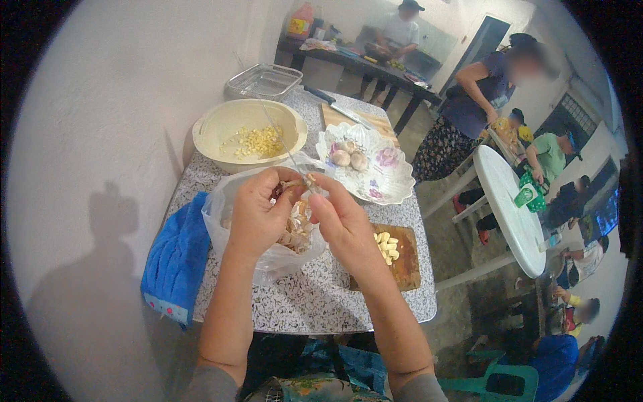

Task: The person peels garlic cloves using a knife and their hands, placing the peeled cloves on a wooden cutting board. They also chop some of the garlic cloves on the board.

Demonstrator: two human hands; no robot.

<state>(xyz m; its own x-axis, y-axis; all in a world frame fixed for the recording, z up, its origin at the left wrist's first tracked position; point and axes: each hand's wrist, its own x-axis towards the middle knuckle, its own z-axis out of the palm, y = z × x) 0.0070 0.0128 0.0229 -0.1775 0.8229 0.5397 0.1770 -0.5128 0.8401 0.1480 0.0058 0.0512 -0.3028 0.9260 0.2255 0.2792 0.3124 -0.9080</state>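
Observation:
My left hand (263, 211) pinches a papery piece of garlic (291, 185), mostly hidden by the fingers. Close against it, my right hand (344, 216) grips a knife (276, 125) whose thin blade points up and away. Below both hands lies a white plastic bag (216, 216) with garlic skins (299, 233) in it. Peeled garlic cloves (388, 248) rest on a small wooden board (409, 256), partly behind my right wrist. Beyond the hands, a scalloped floral plate (387, 176) carries several whole garlic bulbs (349, 156). Chopped garlic (261, 143) lies inside a cream plastic bowl (208, 133).
A large knife (346, 111) lies across a wooden cutting board (371, 120) at the far end, near a wire-mesh basket (263, 83). A blue towel (176, 256) hangs over the speckled table's (321, 311) left edge. Several people are around a white table (507, 211) and a back counter (346, 63).

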